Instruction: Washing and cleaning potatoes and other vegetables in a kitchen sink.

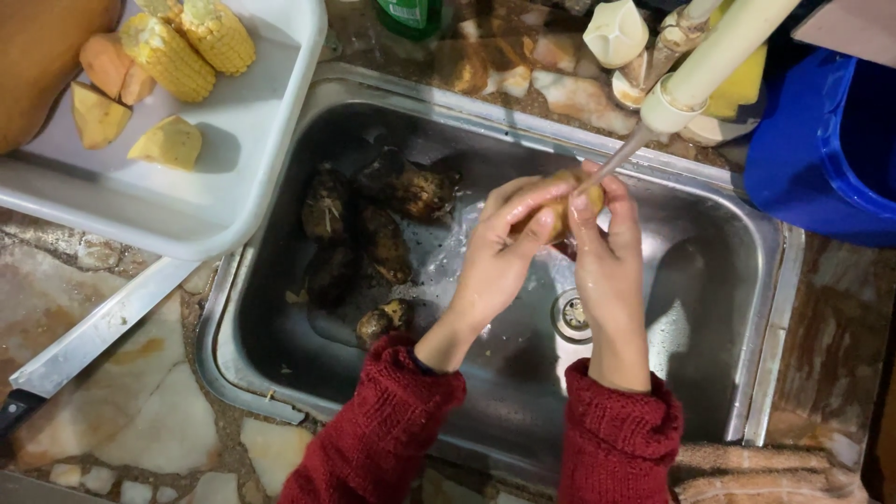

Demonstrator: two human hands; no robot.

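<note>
counter: mottled brown-white stone [121, 401] | basin: steel sink [747, 308] | light: dim, warm

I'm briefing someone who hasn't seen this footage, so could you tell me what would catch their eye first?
Both hands, left hand and right hand, cup a yellowish root under the tap's stream over the steel sink. Dark muddy roots lie in the sink's left half. A white tray upper left holds corn.

Corn cobs [191, 42], knife [89, 341], blue tub [821, 140]
</note>
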